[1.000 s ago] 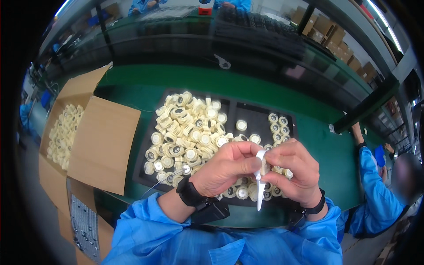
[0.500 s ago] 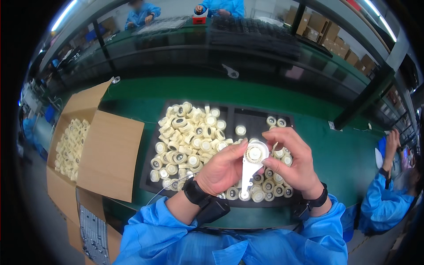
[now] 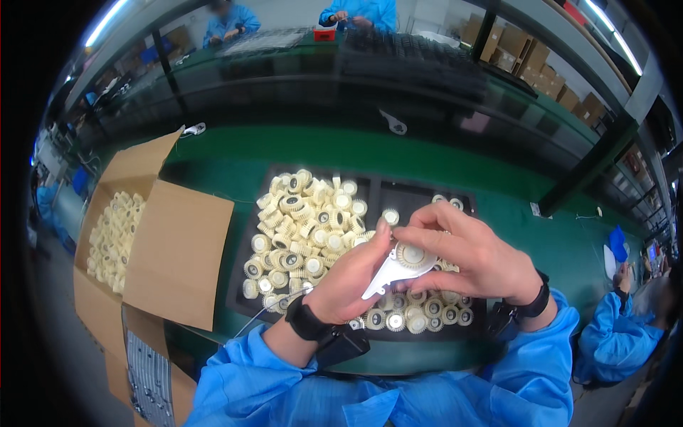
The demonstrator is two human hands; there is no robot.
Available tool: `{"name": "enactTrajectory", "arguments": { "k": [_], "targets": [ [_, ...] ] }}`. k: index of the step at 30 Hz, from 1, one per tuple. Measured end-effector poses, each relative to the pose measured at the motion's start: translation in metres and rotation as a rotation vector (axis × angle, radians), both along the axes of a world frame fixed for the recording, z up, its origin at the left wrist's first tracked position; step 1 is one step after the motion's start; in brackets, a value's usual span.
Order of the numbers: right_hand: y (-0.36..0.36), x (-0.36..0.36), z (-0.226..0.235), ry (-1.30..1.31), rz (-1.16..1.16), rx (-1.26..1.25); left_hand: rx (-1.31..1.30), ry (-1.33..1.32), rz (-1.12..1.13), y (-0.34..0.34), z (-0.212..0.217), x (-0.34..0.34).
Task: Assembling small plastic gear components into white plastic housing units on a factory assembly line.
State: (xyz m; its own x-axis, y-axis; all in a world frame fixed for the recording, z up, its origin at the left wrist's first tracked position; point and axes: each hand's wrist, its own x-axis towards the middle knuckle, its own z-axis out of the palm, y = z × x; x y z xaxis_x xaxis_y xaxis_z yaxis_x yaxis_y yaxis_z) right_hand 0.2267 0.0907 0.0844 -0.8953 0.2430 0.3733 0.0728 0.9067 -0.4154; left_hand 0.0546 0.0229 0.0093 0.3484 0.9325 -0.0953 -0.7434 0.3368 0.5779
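Between my two hands is a white plastic housing (image 3: 388,276) with a rounded end and a narrow arm pointing down and to the left. A cream toothed gear (image 3: 410,255) sits in the rounded end, partly covered by fingers. My left hand (image 3: 352,277) grips the housing from the left, thumb along its upper edge. My right hand (image 3: 469,256) is curled over the rounded end, fingertips at the top and thumb below. Beneath them lies a black two-part tray (image 3: 245,302). Its left side holds heaped cream gears (image 3: 306,228); more gears (image 3: 430,308) lie in its right side.
An open cardboard box (image 3: 178,252) of similar gears stands at the left. White parts (image 3: 393,122) lie on the dark strip beyond the green bench (image 3: 235,146). A person in blue (image 3: 619,338) works at the right, others across the bench. A dark post (image 3: 590,164) rises at right.
The housing has turned, its narrow arm swinging from downward to lower left. My right fingers have closed over its rounded end. The white part on the far strip has shifted right.
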Motion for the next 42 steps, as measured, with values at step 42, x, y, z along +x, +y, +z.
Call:
{"name": "enactTrajectory", "arguments": {
  "k": [42],
  "targets": [
    [0.291,0.008,-0.060,0.284,-0.853,-0.137,0.268,0.776,0.612,-0.011,0.012,-0.048]
  ]
}}
